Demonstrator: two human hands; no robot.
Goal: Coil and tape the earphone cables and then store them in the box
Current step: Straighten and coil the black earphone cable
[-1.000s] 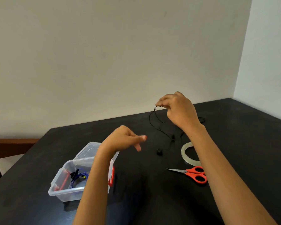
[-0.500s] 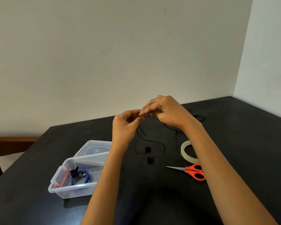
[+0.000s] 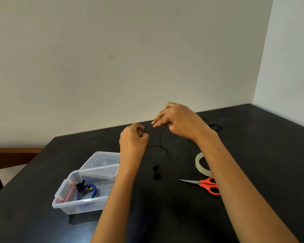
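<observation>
Surface: black desk (image 3: pixel 253 155), pale walls.
Count: one box (image 3: pixel 81 204), one tape roll (image 3: pixel 199 163), one scissors (image 3: pixel 209 185).
Grip: left hand (image 3: pixel 132 141) and right hand (image 3: pixel 181 121) pinching black earphone cable (image 3: pixel 161 137), centre desk, box at 8 o'clock.

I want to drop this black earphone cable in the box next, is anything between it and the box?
Nothing visible blocks it. The black earphone cable hangs from both hands; the box sits open with its lid off behind it, only a blue cable inside.
</observation>
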